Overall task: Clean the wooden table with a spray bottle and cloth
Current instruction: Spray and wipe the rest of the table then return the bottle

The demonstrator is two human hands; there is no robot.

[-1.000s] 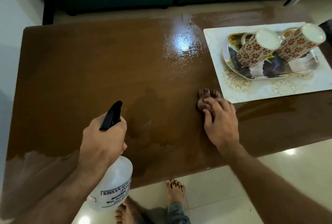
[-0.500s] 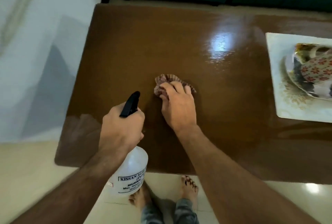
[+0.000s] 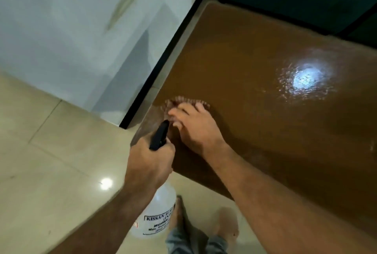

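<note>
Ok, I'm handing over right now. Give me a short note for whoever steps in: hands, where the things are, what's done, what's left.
Left hand: grips the spray bottle by its neck, bottle hanging off the table's near edge, black nozzle pointing at the top.
Right hand: presses the cloth flat near the left edge of the wooden table.
Done: a wet patch glistens under the light reflection, further right.
Left: wipe that wet patch and the far side.
</note>
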